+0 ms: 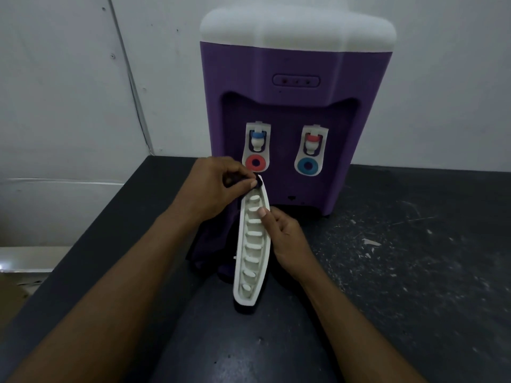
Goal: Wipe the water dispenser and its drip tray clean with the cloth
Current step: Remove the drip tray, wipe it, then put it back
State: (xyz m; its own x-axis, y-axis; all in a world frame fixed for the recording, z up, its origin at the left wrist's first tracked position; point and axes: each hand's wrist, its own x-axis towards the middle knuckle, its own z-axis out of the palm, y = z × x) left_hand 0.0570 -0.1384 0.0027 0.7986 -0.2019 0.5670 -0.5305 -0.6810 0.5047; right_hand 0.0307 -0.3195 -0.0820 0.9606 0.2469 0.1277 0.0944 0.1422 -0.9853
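Note:
A purple water dispenser (pixel 296 111) with a white top stands at the back of the dark counter; two white taps sit in its recess. The white slotted drip tray (pixel 253 250) is off the dispenser, tilted on edge and held up in front of it. My right hand (pixel 284 241) grips the tray's right rim near its upper half. My left hand (pixel 218 186) pinches a dark purple cloth (pixel 210 244) against the tray's top end. The cloth hangs down behind and left of the tray, partly hidden by it.
The dark counter (pixel 401 258) is scratched and flecked with white bits on the right. Its left edge (pixel 91 225) drops off toward a pale floor or ledge. A white panelled wall (pixel 69 78) stands behind the dispenser.

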